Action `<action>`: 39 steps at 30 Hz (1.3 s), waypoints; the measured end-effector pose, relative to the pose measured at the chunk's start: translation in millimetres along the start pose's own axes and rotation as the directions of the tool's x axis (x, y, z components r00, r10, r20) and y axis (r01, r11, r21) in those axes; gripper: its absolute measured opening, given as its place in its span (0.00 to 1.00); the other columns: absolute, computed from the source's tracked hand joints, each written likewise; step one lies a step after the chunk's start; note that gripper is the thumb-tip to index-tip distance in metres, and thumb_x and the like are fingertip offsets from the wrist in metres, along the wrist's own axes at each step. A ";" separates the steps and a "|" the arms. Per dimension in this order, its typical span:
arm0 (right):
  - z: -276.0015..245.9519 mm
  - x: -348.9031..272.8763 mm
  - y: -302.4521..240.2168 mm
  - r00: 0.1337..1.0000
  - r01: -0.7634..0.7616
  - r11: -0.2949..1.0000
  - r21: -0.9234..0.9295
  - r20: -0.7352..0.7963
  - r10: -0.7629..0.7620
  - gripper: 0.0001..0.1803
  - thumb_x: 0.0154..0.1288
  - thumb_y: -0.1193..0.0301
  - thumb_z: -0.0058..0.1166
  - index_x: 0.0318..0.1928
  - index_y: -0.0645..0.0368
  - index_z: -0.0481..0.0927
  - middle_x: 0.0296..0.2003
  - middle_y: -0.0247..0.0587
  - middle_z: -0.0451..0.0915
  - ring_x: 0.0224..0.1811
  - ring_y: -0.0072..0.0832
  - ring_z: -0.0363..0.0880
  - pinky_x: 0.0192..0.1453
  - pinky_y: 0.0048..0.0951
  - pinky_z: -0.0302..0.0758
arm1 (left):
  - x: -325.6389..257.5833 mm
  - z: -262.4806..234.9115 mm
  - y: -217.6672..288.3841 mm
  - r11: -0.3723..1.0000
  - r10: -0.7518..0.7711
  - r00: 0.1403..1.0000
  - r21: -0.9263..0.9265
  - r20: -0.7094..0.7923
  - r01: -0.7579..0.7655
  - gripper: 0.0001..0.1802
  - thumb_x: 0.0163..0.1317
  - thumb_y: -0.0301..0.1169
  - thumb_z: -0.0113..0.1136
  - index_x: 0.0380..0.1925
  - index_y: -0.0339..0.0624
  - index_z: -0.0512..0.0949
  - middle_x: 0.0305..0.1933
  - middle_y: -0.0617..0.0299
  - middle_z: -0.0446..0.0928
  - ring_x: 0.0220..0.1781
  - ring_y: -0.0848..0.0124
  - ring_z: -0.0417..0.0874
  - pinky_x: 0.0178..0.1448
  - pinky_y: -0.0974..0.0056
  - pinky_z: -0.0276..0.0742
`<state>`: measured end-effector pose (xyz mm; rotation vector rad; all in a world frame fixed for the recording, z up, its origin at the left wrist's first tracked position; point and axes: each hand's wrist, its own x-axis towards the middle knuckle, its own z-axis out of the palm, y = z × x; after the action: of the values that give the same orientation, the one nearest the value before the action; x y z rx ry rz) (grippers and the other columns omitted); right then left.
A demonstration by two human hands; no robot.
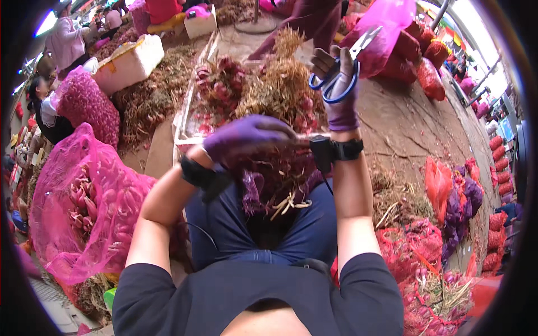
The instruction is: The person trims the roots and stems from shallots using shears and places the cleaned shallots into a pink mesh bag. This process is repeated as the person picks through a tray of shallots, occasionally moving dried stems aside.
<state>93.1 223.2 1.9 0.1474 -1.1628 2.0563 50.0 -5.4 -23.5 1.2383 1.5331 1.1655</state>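
Crowded market floor; left hand (249, 137) clamped on shallot bunch (274, 179), right hand (339, 89) gripping scissors (344, 64).

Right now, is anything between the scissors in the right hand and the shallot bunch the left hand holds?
Nothing visible: the scissors in the right hand are raised above the bunch under the left hand, with open air between.

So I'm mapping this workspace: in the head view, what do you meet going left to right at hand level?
Pink mesh sack of shallots → left hand on a bunch of shallots → right hand holding scissors → orange bag → red sacks.
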 end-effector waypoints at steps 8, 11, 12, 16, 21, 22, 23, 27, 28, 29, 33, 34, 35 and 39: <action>-9.1 -36.1 63.5 0.922 -0.340 0.885 -0.318 0.073 0.380 0.16 0.65 0.63 0.58 0.47 0.59 0.72 0.35 0.37 0.81 0.35 0.22 0.80 0.38 0.21 0.76 | -80.8 -113.1 -59.1 0.964 -0.071 0.707 0.134 -0.704 0.230 0.17 0.65 0.34 0.57 0.48 0.33 0.75 0.43 0.61 0.80 0.43 0.74 0.78 0.51 0.69 0.73; -33.7 -33.0 97.6 0.913 -0.274 0.813 -0.514 0.126 0.387 0.17 0.62 0.65 0.61 0.46 0.59 0.73 0.30 0.27 0.74 0.30 0.14 0.71 0.33 0.17 0.68 | -47.0 -103.5 -94.9 0.881 -0.072 0.756 0.314 -0.651 0.354 0.29 0.59 0.40 0.65 0.53 0.31 0.72 0.45 0.54 0.79 0.48 0.68 0.79 0.54 0.66 0.73; -36.5 -33.2 103.4 0.897 -0.297 0.757 -0.582 0.102 0.430 0.18 0.61 0.63 0.62 0.44 0.60 0.73 0.30 0.29 0.74 0.30 0.15 0.71 0.34 0.19 0.69 | -31.4 -93.3 -97.9 0.846 -0.065 0.819 0.404 -0.569 0.348 0.32 0.57 0.41 0.67 0.54 0.31 0.70 0.47 0.50 0.79 0.48 0.65 0.79 0.54 0.64 0.73; -30.3 -35.6 129.8 0.908 -0.026 0.471 -0.882 0.176 0.381 0.20 0.58 0.59 0.61 0.41 0.62 0.75 0.29 0.35 0.76 0.31 0.25 0.73 0.38 0.28 0.72 | 20.9 -72.8 -149.4 0.770 0.131 0.739 0.537 -0.661 0.344 0.35 0.44 0.46 0.72 0.49 0.35 0.73 0.44 0.39 0.77 0.47 0.44 0.79 0.51 0.53 0.75; 2.2 -52.8 137.5 0.898 -0.082 0.489 -0.868 0.149 0.414 0.21 0.58 0.57 0.60 0.41 0.63 0.75 0.28 0.41 0.75 0.31 0.27 0.72 0.40 0.33 0.71 | 53.2 -91.1 -207.3 0.950 0.239 0.501 0.308 -0.832 0.057 0.21 0.52 0.41 0.65 0.42 0.40 0.80 0.41 0.44 0.81 0.46 0.52 0.82 0.50 0.58 0.76; -14.6 -54.7 128.9 0.951 -0.058 0.485 -0.873 0.099 0.292 0.20 0.58 0.58 0.61 0.40 0.62 0.75 0.28 0.38 0.75 0.31 0.27 0.71 0.39 0.33 0.71 | 73.0 -73.2 -194.0 0.994 0.112 0.500 0.105 -0.859 -0.042 0.17 0.60 0.32 0.62 0.48 0.40 0.78 0.44 0.63 0.82 0.44 0.76 0.78 0.52 0.65 0.75; -34.0 -48.0 124.6 0.949 -0.077 0.400 -0.913 0.056 0.311 0.20 0.58 0.59 0.61 0.41 0.61 0.75 0.29 0.37 0.75 0.31 0.26 0.72 0.40 0.32 0.71 | 82.6 -69.4 -180.5 0.996 -0.052 0.498 -0.078 -0.866 -0.032 0.18 0.62 0.36 0.61 0.50 0.40 0.77 0.43 0.63 0.81 0.44 0.77 0.78 0.51 0.66 0.75; -42.5 -36.0 137.9 0.986 -0.024 0.446 -0.895 0.054 0.160 0.22 0.63 0.61 0.61 0.47 0.65 0.72 0.29 0.33 0.72 0.31 0.22 0.68 0.38 0.26 0.69 | 75.3 -98.6 -148.3 0.890 -0.229 0.613 -0.418 -0.756 -0.182 0.16 0.67 0.42 0.54 0.43 0.41 0.78 0.40 0.66 0.80 0.39 0.79 0.78 0.44 0.69 0.75; -40.5 -33.6 141.5 0.986 -0.017 0.455 -0.890 0.060 0.155 0.22 0.63 0.61 0.61 0.47 0.65 0.72 0.29 0.33 0.72 0.31 0.22 0.68 0.38 0.26 0.69 | 70.2 -99.7 -135.3 0.716 -0.420 0.736 -0.692 -0.531 -0.091 0.17 0.68 0.44 0.52 0.41 0.42 0.79 0.39 0.67 0.80 0.37 0.79 0.77 0.42 0.70 0.75; -38.8 -31.1 144.5 0.983 -0.092 0.612 -0.785 0.027 0.182 0.20 0.65 0.61 0.59 0.47 0.65 0.72 0.30 0.31 0.72 0.31 0.20 0.67 0.37 0.25 0.69 | 74.8 -99.0 -132.7 0.724 -0.415 0.735 -0.684 -0.536 -0.090 0.17 0.68 0.44 0.52 0.41 0.42 0.79 0.39 0.67 0.80 0.37 0.79 0.77 0.42 0.70 0.75; -21.8 -23.2 156.2 0.913 -0.260 0.776 -0.575 0.115 0.392 0.17 0.69 0.63 0.55 0.46 0.64 0.73 0.30 0.29 0.71 0.31 0.16 0.65 0.34 0.21 0.67 | 78.9 -88.2 -176.6 0.916 -0.065 0.747 -0.337 -0.662 -0.218 0.20 0.71 0.45 0.48 0.44 0.39 0.78 0.36 0.67 0.79 0.35 0.79 0.74 0.42 0.68 0.73; -39.9 -21.3 161.0 0.927 -0.219 0.718 -0.661 0.088 0.364 0.17 0.68 0.62 0.55 0.46 0.63 0.73 0.31 0.28 0.71 0.30 0.15 0.65 0.32 0.20 0.65 | 84.6 -84.5 -171.7 0.956 -0.112 0.815 -0.286 -0.568 -0.068 0.19 0.70 0.44 0.50 0.44 0.38 0.78 0.35 0.67 0.79 0.35 0.79 0.73 0.42 0.67 0.73; -45.0 -24.2 156.9 0.924 -0.257 0.723 -0.642 0.056 0.378 0.17 0.67 0.61 0.57 0.45 0.62 0.73 0.30 0.28 0.73 0.29 0.14 0.67 0.32 0.19 0.66 | 83.2 -80.8 -160.3 0.974 -0.175 0.860 -0.209 -0.479 0.082 0.20 0.69 0.44 0.51 0.44 0.37 0.78 0.35 0.67 0.79 0.35 0.78 0.72 0.42 0.67 0.72; -32.2 -29.8 145.1 0.813 -0.525 0.705 -0.477 -0.037 0.581 0.21 0.60 0.62 0.64 0.43 0.63 0.71 0.30 0.32 0.76 0.26 0.17 0.72 0.27 0.19 0.69 | 85.2 -67.2 -151.6 0.861 -0.104 0.803 0.352 -0.587 0.368 0.17 0.58 0.40 0.58 0.42 0.40 0.79 0.37 0.54 0.83 0.38 0.64 0.82 0.45 0.60 0.75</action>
<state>26.4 187.9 -129.6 -0.3779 -1.9320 2.2016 -62.3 54.9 -159.5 0.9709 2.4400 1.0741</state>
